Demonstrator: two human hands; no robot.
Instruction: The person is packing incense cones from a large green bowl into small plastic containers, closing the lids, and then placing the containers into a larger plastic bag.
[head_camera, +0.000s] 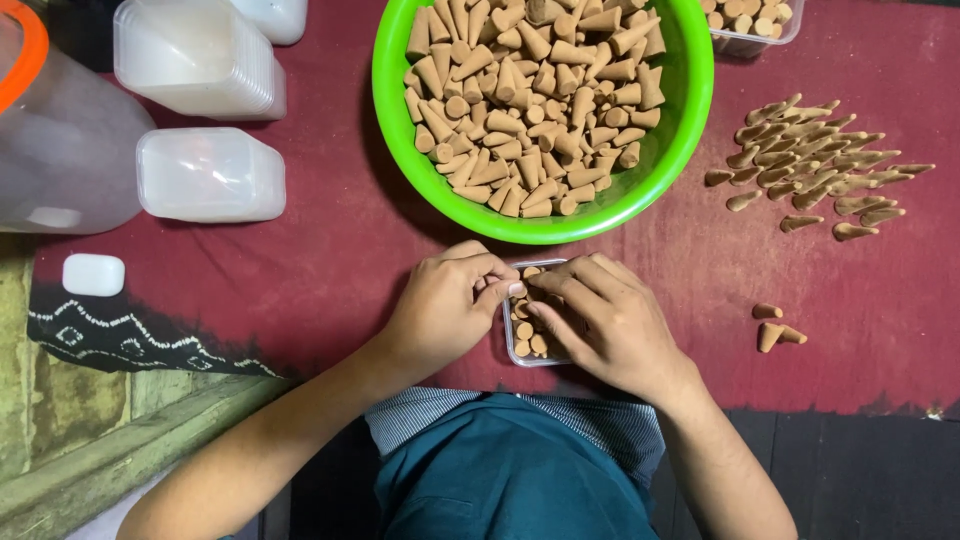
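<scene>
Below big green plastic bowl (690, 110): left hand (445, 305) and right hand (610, 320) pinching tan incense cones (528, 330) into small clear plastic box (512, 352); best packed snugly, tips aligned.

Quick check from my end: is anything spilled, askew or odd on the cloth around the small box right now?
Mostly tidy. Three loose cones lie alone on the red cloth, right of the right hand and apart from the larger cone pile further up. The small clear box under both hands sits straight; nothing has spilled from the green bowl.
</scene>
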